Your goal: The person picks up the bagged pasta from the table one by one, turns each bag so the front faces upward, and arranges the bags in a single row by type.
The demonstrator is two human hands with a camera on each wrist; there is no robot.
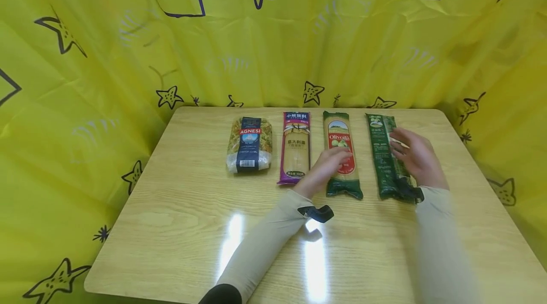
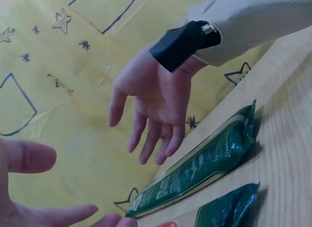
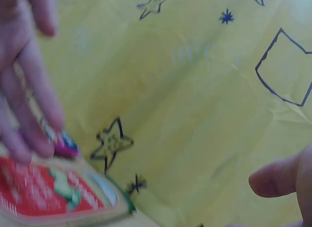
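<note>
My left hand [image 1: 324,172] hovers at the red-labelled spaghetti pack [image 1: 339,128], its fingers loosely extended across the label in the head view. To the right, my right hand [image 1: 420,157] hangs over the right side of a dark green spaghetti pack [image 1: 380,166], palm turned inward and fingers relaxed. In the left wrist view the right hand [image 2: 156,95] is apart from the green pack [image 2: 195,166], holding nothing. The right wrist view shows the left hand [image 3: 29,85] above the red-labelled pack [image 3: 53,190]; only the thumb [image 3: 280,178] of my right hand shows clearly there.
Left of the hands lie a purple-edged pasta pack [image 1: 296,152] and a bag of spiral pasta [image 1: 249,145], in the same row. All rest on a light wooden table [image 1: 179,228]. A yellow patterned curtain [image 1: 273,47] stands behind the table's far edge.
</note>
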